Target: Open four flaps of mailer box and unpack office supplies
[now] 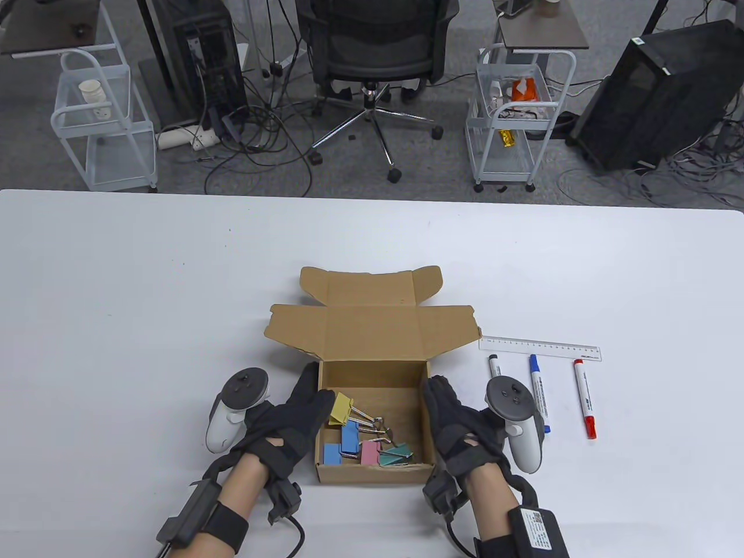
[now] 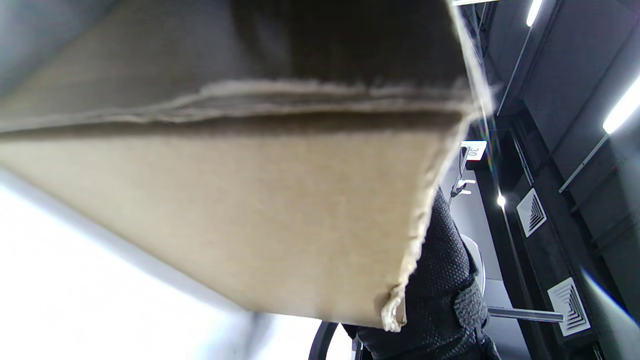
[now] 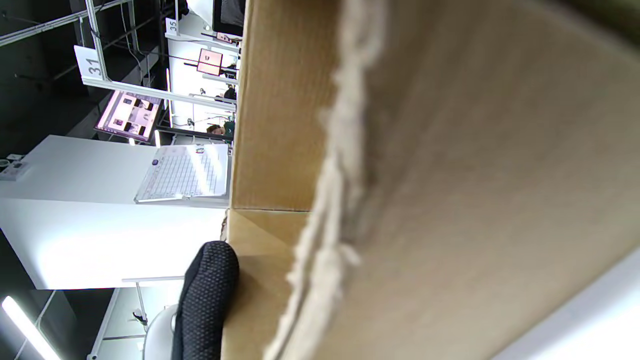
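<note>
Table view: a brown cardboard mailer box (image 1: 375, 418) stands on the white tabletop (image 1: 145, 302) near its front edge, lid flaps (image 1: 372, 328) folded back and lying away from the person. Inside the open box lie coloured binder clips (image 1: 363, 433): yellow, blue, pink and green, heaped together toward the front and left. The left hand (image 1: 290, 421) presses flat against the box's left wall, fingers extended along it; the right hand (image 1: 456, 427) lies likewise against the right wall. Both hands grasp the box between them, palms inward, neither curled into a fist. To the right of the box, on the tabletop, lie a clear ruler (image 1: 540, 350) and three markers side by side: black-capped (image 1: 496, 366), blue (image 1: 539, 393) and red (image 1: 585, 398).

Left wrist view: blurred cardboard fills most of the frame, with a gloved finger showing beyond its lower corner.

Right wrist view: the box wall (image 3: 450, 200) runs close to the lens, one gloved fingertip (image 3: 205, 300) touching it.
</note>
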